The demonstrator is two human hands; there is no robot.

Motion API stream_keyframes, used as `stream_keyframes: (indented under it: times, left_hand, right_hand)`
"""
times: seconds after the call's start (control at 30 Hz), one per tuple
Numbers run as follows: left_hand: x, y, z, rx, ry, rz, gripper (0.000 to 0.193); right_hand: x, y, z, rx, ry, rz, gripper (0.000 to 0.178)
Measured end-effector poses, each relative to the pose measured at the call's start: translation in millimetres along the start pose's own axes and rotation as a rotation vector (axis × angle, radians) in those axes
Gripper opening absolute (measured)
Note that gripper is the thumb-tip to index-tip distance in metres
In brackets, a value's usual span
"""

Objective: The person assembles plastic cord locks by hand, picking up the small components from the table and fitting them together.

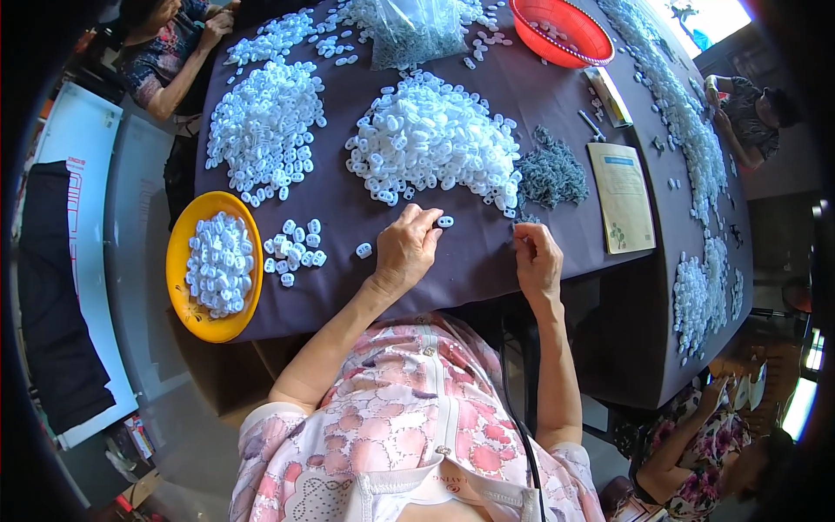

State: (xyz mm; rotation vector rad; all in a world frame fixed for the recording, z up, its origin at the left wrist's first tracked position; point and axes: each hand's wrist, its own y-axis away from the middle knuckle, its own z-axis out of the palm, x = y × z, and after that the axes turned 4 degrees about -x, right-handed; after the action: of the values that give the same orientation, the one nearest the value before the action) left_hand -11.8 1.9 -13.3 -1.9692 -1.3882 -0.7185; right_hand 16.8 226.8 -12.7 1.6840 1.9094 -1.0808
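My left hand (405, 250) pinches a small white oval plastic piece (445, 222) with dark holes in its face, held between thumb and fingertips. To its right, my right hand (540, 262) is closed in a pinch just below the grey pile; what lies between those fingertips is too small to make out. Beyond both hands spreads a large heap of similar white pieces (435, 135). Beside that heap sits a pile of small grey wiry bits (554, 171), which look like tiny springs. One loose white piece (364, 250) rests left of my left hand.
An orange-yellow plate (180, 300) of white pieces stands at the table's left edge, near a small cluster (294, 250) and another heap (265, 130). Farther off are a clear bag (417, 35) and a red basket (574, 58). A tan packet (620, 198) lies right. Other people sit around.
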Motion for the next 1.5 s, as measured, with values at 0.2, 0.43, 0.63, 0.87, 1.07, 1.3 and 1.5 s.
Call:
stream_keyframes:
  times: [0.2,0.43,0.63,0.87,1.07,1.3,1.5]
  left_hand:
    - [-0.2,3.8,0.5,0.027,-0.01,0.02,0.023]
    - [15.3,7.6,1.1,0.08,0.081,0.086,0.016]
    - [39.5,3.4,17.1,0.004,0.424,0.046,0.01]
    - [37.4,5.2,23.0,0.035,0.369,0.039,0.005]
    - [38.0,5.6,23.6,-0.059,0.345,0.016,0.009]
    - [34.6,5.4,25.8,-0.147,0.434,-0.068,0.014]
    - [29.8,6.6,28.6,-0.074,0.459,-0.053,0.013]
  right_hand:
    - [-2.4,2.7,-7.9,-0.015,0.041,-0.015,0.02]
    - [-11.2,-4.8,-2.3,-0.111,0.272,-0.126,0.011]
    - [-34.9,-1.2,11.4,-0.155,-0.193,0.054,0.008]
    - [-37.3,8.4,22.4,-0.203,-0.395,0.267,0.007]
    - [-32.0,9.6,20.3,-0.214,-0.47,0.373,0.008]
    - [-34.4,5.5,13.7,-0.272,-0.753,0.51,0.008]
    - [-36.2,5.9,20.1,-0.246,-0.95,0.524,0.011]
